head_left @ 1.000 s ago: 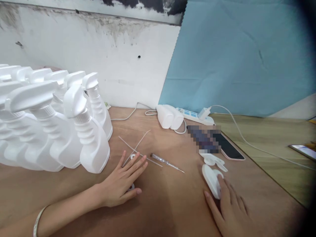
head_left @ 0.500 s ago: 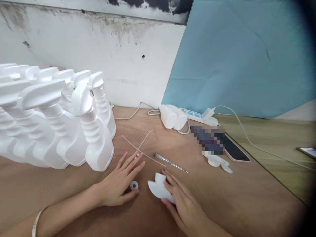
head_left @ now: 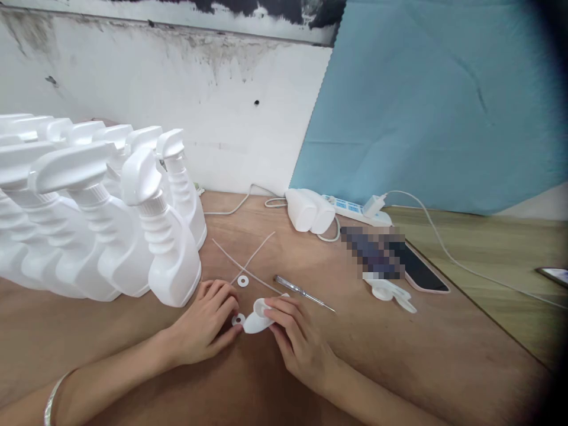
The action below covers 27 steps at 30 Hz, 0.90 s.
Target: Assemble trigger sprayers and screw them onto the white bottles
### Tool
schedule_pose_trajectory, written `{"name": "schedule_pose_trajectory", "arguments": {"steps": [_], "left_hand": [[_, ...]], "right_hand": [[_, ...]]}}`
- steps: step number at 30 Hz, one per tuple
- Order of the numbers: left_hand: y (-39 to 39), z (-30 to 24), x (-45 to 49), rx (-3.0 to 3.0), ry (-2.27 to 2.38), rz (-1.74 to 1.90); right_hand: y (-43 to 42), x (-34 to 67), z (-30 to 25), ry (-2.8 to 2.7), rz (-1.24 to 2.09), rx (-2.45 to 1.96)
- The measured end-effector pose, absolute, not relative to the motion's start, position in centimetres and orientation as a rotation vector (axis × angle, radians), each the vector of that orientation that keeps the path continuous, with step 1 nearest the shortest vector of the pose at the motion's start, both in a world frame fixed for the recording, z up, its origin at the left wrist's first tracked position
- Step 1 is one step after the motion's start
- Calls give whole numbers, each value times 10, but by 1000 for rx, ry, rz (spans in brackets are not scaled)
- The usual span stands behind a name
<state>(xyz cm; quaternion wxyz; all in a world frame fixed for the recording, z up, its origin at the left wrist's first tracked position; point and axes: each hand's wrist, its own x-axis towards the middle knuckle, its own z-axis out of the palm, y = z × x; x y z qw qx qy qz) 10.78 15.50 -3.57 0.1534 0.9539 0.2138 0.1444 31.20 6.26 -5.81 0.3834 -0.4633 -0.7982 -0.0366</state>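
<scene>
My right hand (head_left: 302, 340) grips a white plastic spray head (head_left: 258, 322), its round collar turned upward. My left hand (head_left: 206, 325) is curled just left of it, thumb and index finger closed at the edge of a small white washer (head_left: 238, 320). The spray head's tip nearly meets the left fingertips. A second washer (head_left: 242, 281) lies flat beyond the left hand, by two crossed thin white tubes (head_left: 261, 245). A clear-handled screwdriver (head_left: 304, 293) rests past the right hand.
Several white spray bottles (head_left: 173, 254) stand in rows at left. Two white bottles (head_left: 306, 210) lie near a power strip (head_left: 355, 208) at the back. On the right are phones (head_left: 421, 269), a white plastic piece (head_left: 388, 291) and a charging cable (head_left: 437, 231).
My left hand has drawn back and curled its fingers at the near washer, uncovering the other one. My right hand has brought the spray head leftward and turned its collar up.
</scene>
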Motion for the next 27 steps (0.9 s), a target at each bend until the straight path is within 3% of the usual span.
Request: {"name": "schedule_pose_trajectory", "arguments": {"steps": [8,27], "left_hand": [[152,-38,103,2327,616,931],[143,-40,107,2191,559,770]], "right_hand": [[61,309,-60,-2168,-186,-1162],[62,303,-46,-2375,-202,-1033]]}}
